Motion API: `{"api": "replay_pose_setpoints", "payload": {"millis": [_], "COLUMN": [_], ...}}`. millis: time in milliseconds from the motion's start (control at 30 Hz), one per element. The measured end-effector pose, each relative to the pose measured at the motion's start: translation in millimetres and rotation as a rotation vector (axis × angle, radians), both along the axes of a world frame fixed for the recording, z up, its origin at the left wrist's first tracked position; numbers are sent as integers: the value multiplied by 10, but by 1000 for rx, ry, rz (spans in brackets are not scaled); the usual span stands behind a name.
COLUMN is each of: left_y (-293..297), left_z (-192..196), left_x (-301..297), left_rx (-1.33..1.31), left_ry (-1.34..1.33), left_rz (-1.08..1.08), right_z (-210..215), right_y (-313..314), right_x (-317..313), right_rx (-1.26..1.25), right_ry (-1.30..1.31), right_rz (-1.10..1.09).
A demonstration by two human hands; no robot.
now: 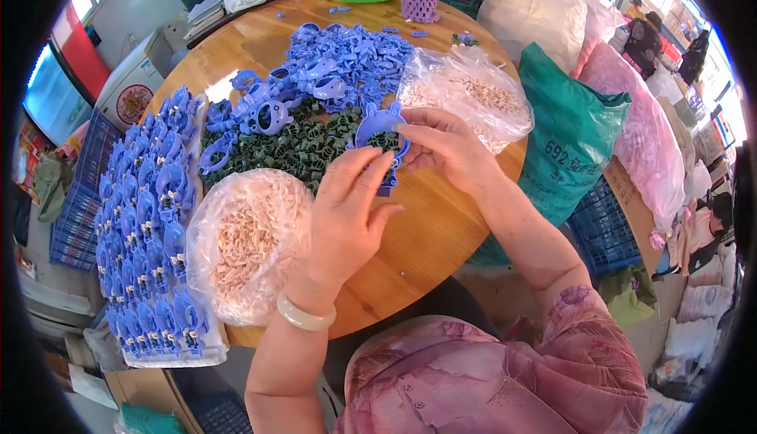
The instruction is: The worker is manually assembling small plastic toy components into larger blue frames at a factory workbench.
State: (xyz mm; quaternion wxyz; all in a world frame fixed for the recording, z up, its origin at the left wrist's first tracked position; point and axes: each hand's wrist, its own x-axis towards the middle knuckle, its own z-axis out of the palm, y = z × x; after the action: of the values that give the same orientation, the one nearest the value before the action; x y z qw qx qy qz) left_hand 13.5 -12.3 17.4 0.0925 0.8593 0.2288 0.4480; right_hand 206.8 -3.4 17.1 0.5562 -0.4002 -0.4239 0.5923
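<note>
Wooden table (430, 233), blue frame (371, 125) between fingers (430, 138)

The left forearm (290, 359) crosses the counter's (441, 217) near edge, the left hand (345, 221) holding its fingers (371, 178) forward and its thumb (385, 215) apart. The right arm (527, 225) bends at the elbow (566, 276); the right hand (453, 150) pinches, just beside the left.

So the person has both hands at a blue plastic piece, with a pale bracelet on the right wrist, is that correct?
Not quite: the head view shows the pale bracelet on the wrist of the left hand, not the right hand.
</note>
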Motion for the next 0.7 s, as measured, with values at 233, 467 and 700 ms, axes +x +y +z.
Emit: {"api": "replay_pose_setpoints", "payload": {"millis": [233,467,700], "left_y": [-24,3,74], "left_z": [-58,-115,-210], "left_x": [35,-16,-3], "left_rx": [114,-670,-1262], "left_ry": [136,-311,-710], "left_rz": [14,-4,-207], "right_z": [32,-101,-158], "right_y": [-51,-7,-12], "right_x": [-33,34,87], "right_rx": [19,210,181], "right_ry": [-86,-684,-956], "right_rz": [8,-153,-172]}}
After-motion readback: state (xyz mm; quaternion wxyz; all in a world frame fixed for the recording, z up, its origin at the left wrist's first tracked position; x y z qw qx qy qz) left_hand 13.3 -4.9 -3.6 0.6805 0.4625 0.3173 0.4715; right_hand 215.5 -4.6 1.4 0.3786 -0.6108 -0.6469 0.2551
